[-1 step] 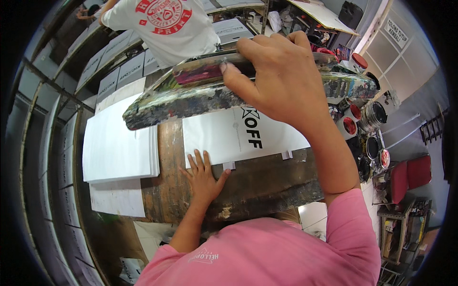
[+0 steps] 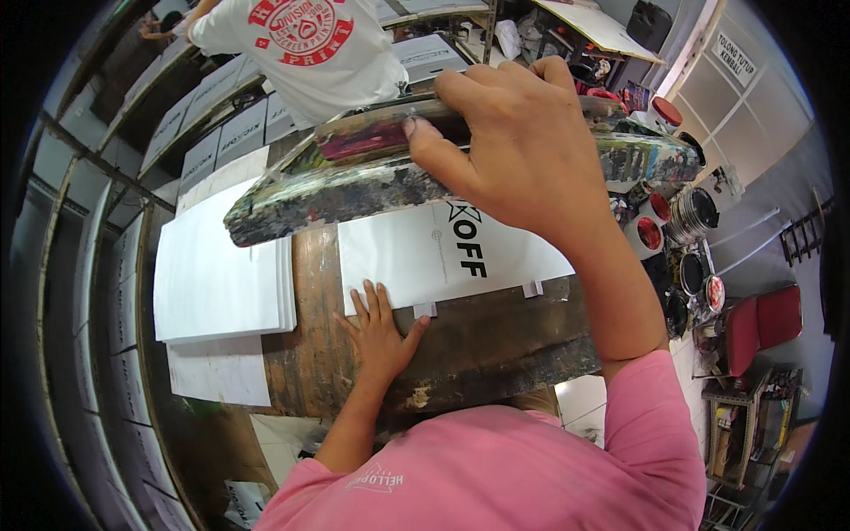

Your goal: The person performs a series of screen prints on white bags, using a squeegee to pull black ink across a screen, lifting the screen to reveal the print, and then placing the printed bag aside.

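The white printed sheet [image 2: 412,261], marked with bold black lettering and a star outline, lies flat on the brown, stained desk [image 2: 319,363] in front of the person. Above its far part, the right hand [image 2: 527,137] is bent around an ink-caked frame [image 2: 354,211], its fingers curled over the top and its thumb pressed against a bar smeared with magenta [image 2: 376,140]; the far ends of those fingers are hidden. The left hand [image 2: 382,341] holds nothing: it lies palm down with fingers spread at the near left corner of the sheet, some fingertips touching that corner. Two small pale tabs sit along the sheet's near edge, the left one [image 2: 425,311] just beside the left hand. Left of the sheet is a stack of blank white sheets [image 2: 221,283]; well to its right stand ink pots [image 2: 649,234], and beyond it is a co-worker in a white shirt [image 2: 328,75].
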A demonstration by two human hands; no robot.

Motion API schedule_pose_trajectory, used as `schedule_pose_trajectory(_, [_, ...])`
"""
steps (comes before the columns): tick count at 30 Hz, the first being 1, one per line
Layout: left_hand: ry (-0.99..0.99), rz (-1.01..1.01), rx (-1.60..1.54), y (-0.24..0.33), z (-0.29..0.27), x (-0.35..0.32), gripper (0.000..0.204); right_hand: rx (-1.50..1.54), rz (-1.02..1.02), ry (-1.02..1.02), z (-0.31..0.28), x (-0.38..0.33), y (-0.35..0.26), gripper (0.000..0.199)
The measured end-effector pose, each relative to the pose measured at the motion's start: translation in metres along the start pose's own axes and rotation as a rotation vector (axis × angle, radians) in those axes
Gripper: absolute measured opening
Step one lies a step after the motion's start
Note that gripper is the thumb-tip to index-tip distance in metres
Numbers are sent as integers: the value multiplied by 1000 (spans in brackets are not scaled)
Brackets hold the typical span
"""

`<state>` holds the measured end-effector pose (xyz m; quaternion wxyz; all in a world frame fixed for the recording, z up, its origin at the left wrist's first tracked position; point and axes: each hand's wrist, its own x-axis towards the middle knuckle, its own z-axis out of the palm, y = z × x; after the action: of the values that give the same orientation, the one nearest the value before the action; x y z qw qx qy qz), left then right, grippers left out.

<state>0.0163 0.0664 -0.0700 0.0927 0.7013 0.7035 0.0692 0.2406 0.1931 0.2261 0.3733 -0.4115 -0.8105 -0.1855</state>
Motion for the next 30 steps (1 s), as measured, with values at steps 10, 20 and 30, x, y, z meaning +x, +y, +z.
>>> schedule_pose_trajectory(10, [26,-100,-46,11,0,-4,109,-34,-35,-20,-4,13,0,37])
schedule_pose_trajectory(20, [477,108,-547,43,-94,62,57,-33,-15,-76,-10,28,6,38])
schedule_pose_trajectory(30, [570,-131,-983,-104,-141,51,49,-8,-22,-40,-4,25,4,35])
